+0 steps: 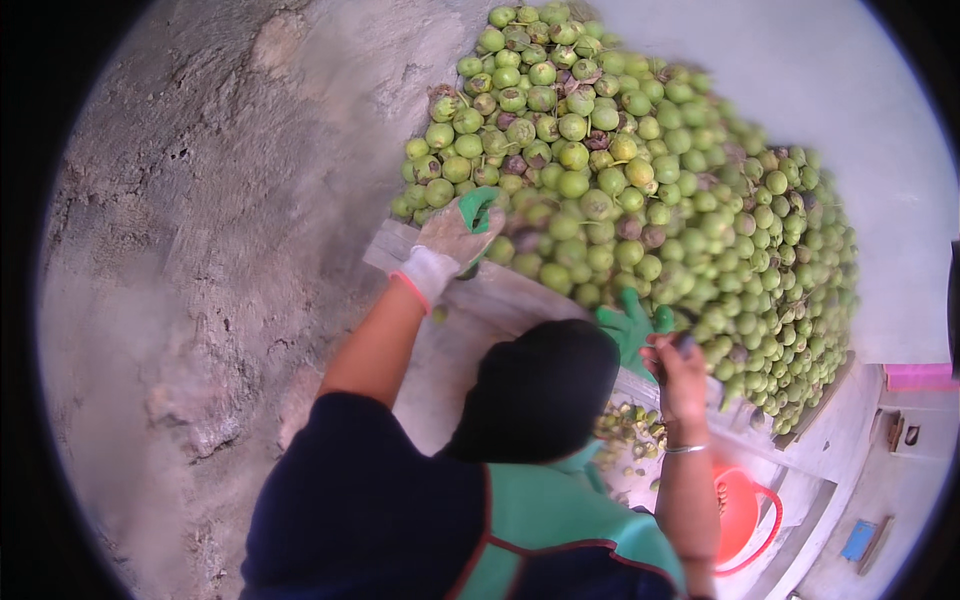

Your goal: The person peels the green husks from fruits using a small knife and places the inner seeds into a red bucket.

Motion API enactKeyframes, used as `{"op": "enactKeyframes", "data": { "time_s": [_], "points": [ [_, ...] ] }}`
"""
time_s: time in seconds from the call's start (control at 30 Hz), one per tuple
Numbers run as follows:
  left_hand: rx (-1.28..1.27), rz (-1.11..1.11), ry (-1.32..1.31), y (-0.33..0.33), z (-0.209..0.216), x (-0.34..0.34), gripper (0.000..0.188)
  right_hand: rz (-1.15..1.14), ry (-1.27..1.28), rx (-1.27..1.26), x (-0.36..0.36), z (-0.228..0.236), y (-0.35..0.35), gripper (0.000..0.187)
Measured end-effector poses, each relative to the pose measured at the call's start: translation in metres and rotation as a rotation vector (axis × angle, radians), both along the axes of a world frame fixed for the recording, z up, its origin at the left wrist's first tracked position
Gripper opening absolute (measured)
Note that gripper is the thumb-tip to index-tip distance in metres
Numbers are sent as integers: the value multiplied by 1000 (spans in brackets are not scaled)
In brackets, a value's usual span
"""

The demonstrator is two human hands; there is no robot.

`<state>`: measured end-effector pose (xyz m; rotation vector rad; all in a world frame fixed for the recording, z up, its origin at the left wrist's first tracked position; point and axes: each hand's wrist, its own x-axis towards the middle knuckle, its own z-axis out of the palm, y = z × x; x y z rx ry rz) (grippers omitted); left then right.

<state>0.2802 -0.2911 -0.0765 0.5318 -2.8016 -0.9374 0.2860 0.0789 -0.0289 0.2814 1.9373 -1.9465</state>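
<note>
Seemingly, the outstretched right hand [680,382] curls its fingers [657,352] around a blurred dark object [684,344].

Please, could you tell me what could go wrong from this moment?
Two risks seem possible. The green fruits are heaped right up to the pale ledge, so some may roll over it if the heap is disturbed. Also, the bare right hand appears very close to a co-worker's green-gloved hand, so the two might bump.

No readable text, labels, numbers or signs appear.
</note>
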Motion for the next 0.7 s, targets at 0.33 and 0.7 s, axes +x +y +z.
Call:
{"op": "enactKeyframes", "data": {
  "time_s": [0.33, 0.7],
  "points": [
    [-119, 214, 235, -55, 10, -71, 42, -38, -13, -20, -15, -7, -2, 11],
    [182, 705, 143, -81, -41, -46, 52, -31, -79, -23, -14, -23, -4, 13]
  ]
}}
